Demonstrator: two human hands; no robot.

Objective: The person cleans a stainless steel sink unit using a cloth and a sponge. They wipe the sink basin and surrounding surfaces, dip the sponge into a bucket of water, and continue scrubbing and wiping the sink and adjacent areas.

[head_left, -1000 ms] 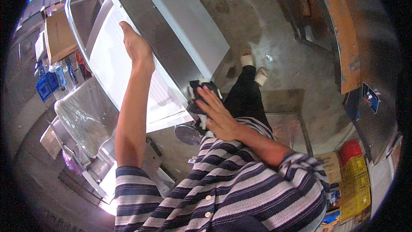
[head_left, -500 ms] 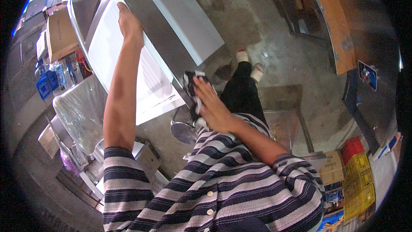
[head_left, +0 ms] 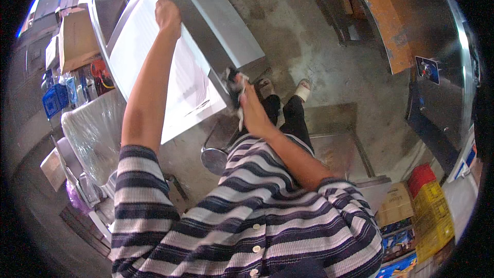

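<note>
A large metal cabinet (head_left: 206, 54) with a bright white inside (head_left: 149, 72) lies at an angle before me, on the left. My left hand (head_left: 169, 18) rests on its long upper rim, the fingers curled over the edge and partly hidden. At the cabinet's near right corner, my right hand (head_left: 253, 110) holds a bunched black-and-white cloth (head_left: 235, 85) against the metal side. Its fingers lie long over the cloth, whose far part is squeezed toward the panel.
A round stool (head_left: 214, 159) stands under the cabinet's near end. To the left are a plastic-wrapped panel (head_left: 92, 128), a blue basket (head_left: 55, 100) and a cardboard box (head_left: 78, 41). An orange-edged metal unit (head_left: 396, 46) stands right, with yellow crates (head_left: 433, 216) nearer me.
My right hand has turned and moved slightly forward with the cloth along the cabinet side. The left hand stays on the rim. My feet are wider apart, and the view has shifted a little.
</note>
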